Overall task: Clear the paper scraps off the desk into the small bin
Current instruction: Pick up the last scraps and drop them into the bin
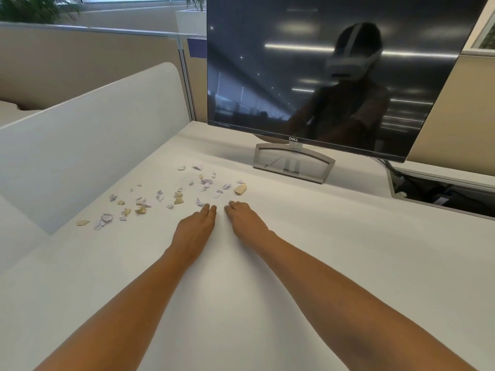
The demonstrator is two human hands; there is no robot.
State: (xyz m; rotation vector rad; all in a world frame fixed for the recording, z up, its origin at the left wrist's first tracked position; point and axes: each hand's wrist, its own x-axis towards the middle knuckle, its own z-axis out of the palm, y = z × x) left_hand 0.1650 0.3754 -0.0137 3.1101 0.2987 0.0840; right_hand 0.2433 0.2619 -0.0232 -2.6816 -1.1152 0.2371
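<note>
Several small paper scraps, pale purple and yellowish, lie scattered over the white desk, from the left edge near a yellow scrap to a larger yellow scrap on the right. My left hand lies flat on the desk with straight fingers, fingertips just short of the nearest purple scrap. My right hand lies flat beside it, fingers straight, holding nothing. No bin shows in this view.
A dark Dell monitor on a silver stand rises behind the scraps. A white divider panel borders the desk on the left. An open cable tray is sunk into the desk at the right rear.
</note>
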